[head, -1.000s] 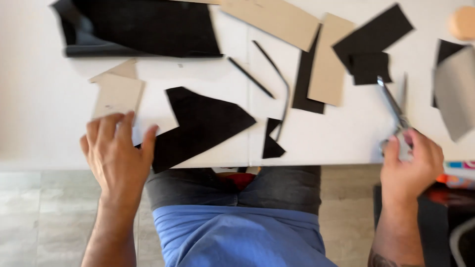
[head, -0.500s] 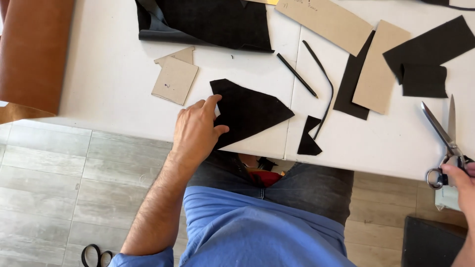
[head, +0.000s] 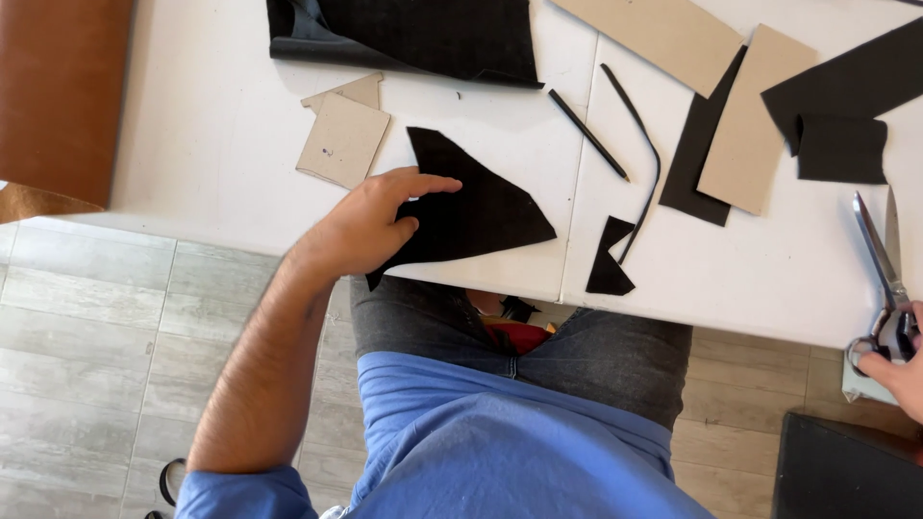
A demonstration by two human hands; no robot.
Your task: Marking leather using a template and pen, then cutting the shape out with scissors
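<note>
My left hand (head: 370,223) rests flat on the left edge of a large angular piece of black material (head: 476,207) lying at the near edge of the white table (head: 212,154). Its fingers are stretched out over the piece. My right hand (head: 896,363) is at the far right edge of the view, fingers through the handles of a pair of steel scissors (head: 880,264) whose blades are apart and point away from me. A small black offcut (head: 608,258) lies between the two hands.
Small tan cardboard templates (head: 341,139) lie left of the black piece. A pencil (head: 588,135) and a thin black strip (head: 642,159) sit mid-table. More cardboard (head: 745,125) and black pieces (head: 841,144) lie to the right, a big black sheet (head: 423,34) at the back, a brown roll (head: 58,96) at left.
The view has swung left and the table now sits further right in frame. My left hand has moved from the table edge onto the black piece. My right hand keeps hold of the scissors.
</note>
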